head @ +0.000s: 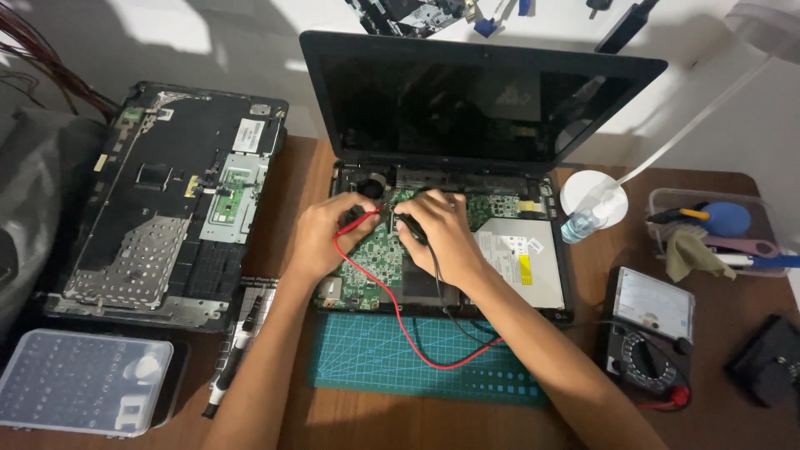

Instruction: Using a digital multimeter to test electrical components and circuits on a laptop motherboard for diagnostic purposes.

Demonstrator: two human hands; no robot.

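Pressing a red-tipped probe and a black probe onto the green circuit board inside the opened black laptop on the worktop; left hand fingers clamped on red probe, right hand fingers clamped on black one, leads trailing toward the grey analogue meter at right

An electronics repair bench: an opened laptop on a wooden table, a multimeter, a cutting mat, and a screw box.

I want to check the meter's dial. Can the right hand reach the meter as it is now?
Probably yes: the meter lies uncovered on the table beside the right forearm, but the right hand holds the black probe.
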